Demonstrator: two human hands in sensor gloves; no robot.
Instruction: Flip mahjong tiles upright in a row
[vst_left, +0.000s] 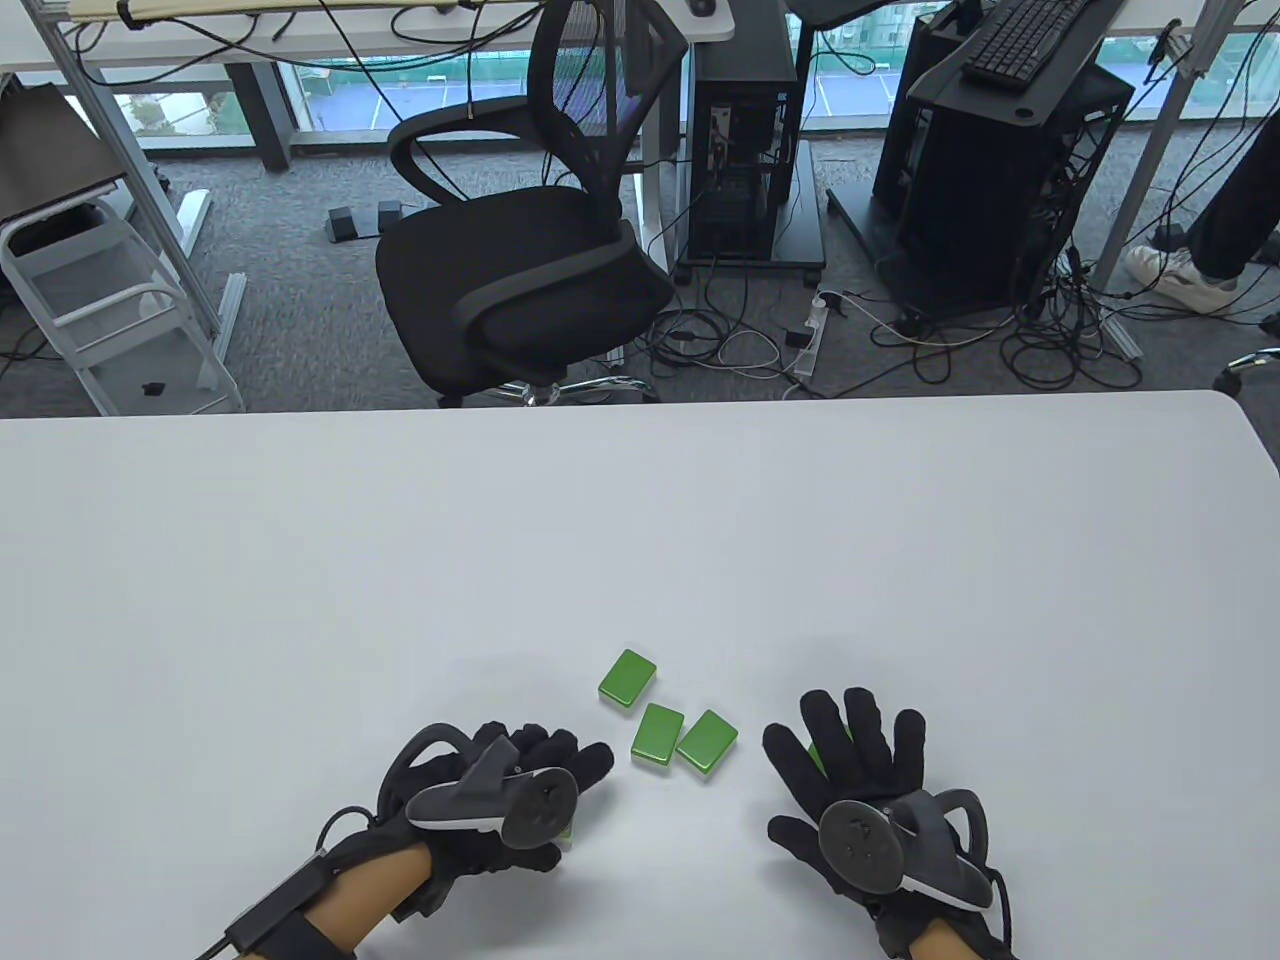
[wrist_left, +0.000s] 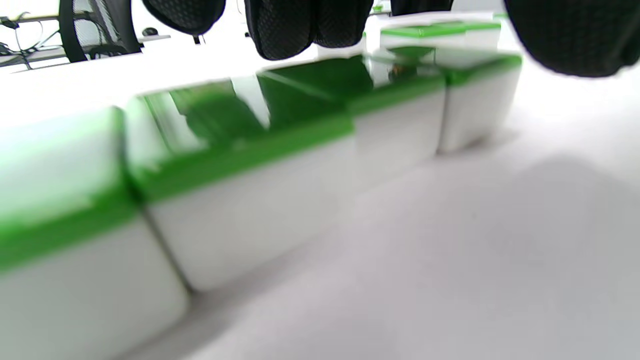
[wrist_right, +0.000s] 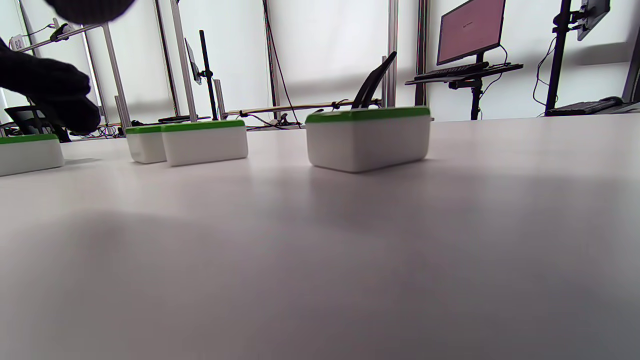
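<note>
No tile is pinched by either grip: the right hand (vst_left: 850, 770) is laid flat with fingers spread on the counter (vst_left: 300, 560), a sliver of green showing beneath it, while the left hand (vst_left: 500, 790) is curled (whether anything is held there cannot be told). Between them, 3 mahjong tiles (vst_left: 665, 712) lie flat, green backs up. Glossy, rounded blocks may slip under fabric fingertips, and neighbours could be knocked askew.
</note>
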